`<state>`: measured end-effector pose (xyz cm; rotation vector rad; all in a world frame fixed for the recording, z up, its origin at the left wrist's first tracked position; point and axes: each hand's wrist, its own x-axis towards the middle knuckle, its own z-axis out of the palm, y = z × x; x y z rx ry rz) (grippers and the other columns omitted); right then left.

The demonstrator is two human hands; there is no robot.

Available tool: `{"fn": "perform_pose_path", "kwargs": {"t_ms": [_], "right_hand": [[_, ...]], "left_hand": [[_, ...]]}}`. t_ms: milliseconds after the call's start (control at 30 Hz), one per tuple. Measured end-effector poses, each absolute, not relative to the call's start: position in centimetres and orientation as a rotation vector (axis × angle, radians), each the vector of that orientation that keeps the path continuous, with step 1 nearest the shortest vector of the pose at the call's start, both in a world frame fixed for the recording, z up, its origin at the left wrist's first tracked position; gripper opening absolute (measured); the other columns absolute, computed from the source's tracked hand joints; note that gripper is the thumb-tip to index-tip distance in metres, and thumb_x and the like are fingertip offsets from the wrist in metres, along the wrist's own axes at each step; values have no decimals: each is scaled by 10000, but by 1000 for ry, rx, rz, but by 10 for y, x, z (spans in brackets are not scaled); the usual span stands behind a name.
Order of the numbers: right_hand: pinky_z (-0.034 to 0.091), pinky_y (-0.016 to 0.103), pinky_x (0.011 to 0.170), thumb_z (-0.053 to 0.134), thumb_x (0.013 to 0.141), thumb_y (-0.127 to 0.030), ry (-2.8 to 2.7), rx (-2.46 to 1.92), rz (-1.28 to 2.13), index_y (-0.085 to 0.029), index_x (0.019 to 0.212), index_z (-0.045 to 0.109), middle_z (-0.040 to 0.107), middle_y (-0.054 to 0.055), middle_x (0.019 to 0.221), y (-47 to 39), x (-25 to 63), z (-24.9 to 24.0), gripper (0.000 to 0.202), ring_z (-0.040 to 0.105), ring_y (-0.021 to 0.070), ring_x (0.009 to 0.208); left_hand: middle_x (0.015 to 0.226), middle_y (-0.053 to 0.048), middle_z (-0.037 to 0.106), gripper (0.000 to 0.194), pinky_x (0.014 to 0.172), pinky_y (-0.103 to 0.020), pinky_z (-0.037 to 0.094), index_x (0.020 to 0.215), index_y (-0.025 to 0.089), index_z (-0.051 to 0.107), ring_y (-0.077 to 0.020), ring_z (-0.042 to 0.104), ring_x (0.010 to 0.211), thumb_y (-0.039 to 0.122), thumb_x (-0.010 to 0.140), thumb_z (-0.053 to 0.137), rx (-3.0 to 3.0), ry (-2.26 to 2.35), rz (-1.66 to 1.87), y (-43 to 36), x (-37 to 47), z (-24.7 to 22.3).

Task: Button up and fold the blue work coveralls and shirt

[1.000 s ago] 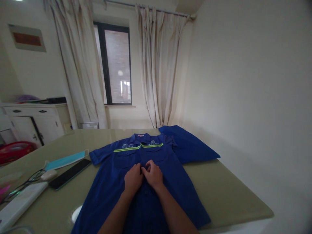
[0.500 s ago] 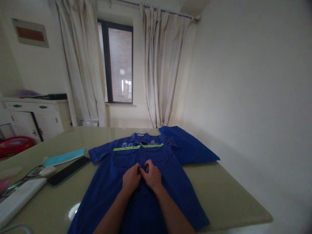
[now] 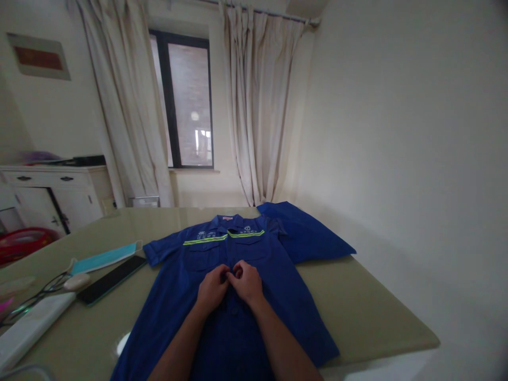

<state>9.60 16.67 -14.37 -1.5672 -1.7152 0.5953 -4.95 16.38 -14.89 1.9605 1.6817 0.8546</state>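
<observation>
A dark blue short-sleeved work shirt (image 3: 174,307) lies face up on the table, its collar pointing away from me. Yellow-green stripes and white lettering cross its chest. At the middle of the front placket, just below the chest pockets, my left hand (image 3: 213,288) pinches the fabric with bent fingers. My right hand (image 3: 246,283) is right beside it, thumb and forefinger closed on the same placket, the fingertips of both hands almost touching. Whatever small part sits between the fingertips is hidden. A button shows on the placket nearer to me.
Another piece of blue cloth (image 3: 317,238) lies at the right, beyond the shirt. On the left are a black phone (image 3: 113,278), a blue face mask (image 3: 105,257), a whitish rounded object (image 3: 76,281) and a long white object (image 3: 35,328). The table's (image 3: 381,307) right edge faces a wall.
My view has shifted slightly to the right. Both hands stay at the same place on the placket, with the right fingers curled a little more.
</observation>
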Motion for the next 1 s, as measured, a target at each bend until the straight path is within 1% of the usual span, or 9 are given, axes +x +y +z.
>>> {"fn": "perform_pose_path", "kwargs": {"t_ms": [67,167,233,333,467,633,833,933,1000], "right_hand": [[346,229,583,732,793,-336,-1716,-1561,592,-236,886,706,732,-4,767,166,96,-143,139,663,156,701],[352,232,599,665,828,-265,-1727,-1564,550,-236,861,723,745,10,779,166,96,-143,73,676,160,719],[348,239,603,622,845,-240,-1741,-1571,517,-238,834,733,752,20,780,165,96,-143,112,685,166,730],[347,242,611,596,863,-242,-1763,-1560,493,-240,817,743,761,29,793,165,96,-143,154,695,173,755],[360,233,618,636,851,-267,-1757,-1547,504,-232,827,749,764,30,809,166,97,-144,120,694,170,755],[376,231,633,609,870,-224,-1735,-1560,500,-235,810,748,766,26,798,168,98,-146,152,700,165,749],[437,218,695,615,854,-184,-1669,-1528,544,-229,936,725,768,21,849,171,98,-151,144,713,167,808],[451,215,679,630,829,-185,-1634,-1487,590,-226,998,704,752,7,831,172,98,-151,189,703,160,775],[457,216,672,649,804,-188,-1622,-1461,610,-228,1016,694,742,-6,811,172,98,-151,220,694,154,748]], "left_hand": [[886,7,731,148,656,-241,365,975,246,673,-170,653,811,223,871,570,1958,1685,869,165,-50,-151],[898,12,731,124,662,-239,383,970,250,661,-162,648,784,274,884,576,1953,1634,918,167,-51,-155],[920,16,732,161,662,-237,398,1020,255,651,-154,642,752,304,877,595,1937,1587,957,169,-52,-158],[916,16,730,204,653,-240,412,1053,253,651,-150,631,709,314,864,602,1915,1539,987,172,-53,-161],[922,14,730,220,651,-240,420,1052,254,667,-152,632,712,284,849,589,1898,1527,1001,174,-54,-163],[903,10,723,241,650,-242,420,1078,262,686,-156,634,720,313,870,573,1947,1537,991,172,-53,-165],[928,-13,721,254,703,-273,441,1093,238,691,-165,626,731,265,884,548,2023,1516,1028,167,-51,-167],[937,-23,713,226,726,-284,448,1060,229,691,-172,627,765,244,883,550,2028,1528,996,165,-50,-164],[932,-26,696,203,749,-286,445,1018,223,692,-178,627,807,200,869,556,2051,1559,964,164,-49,-162]]}}
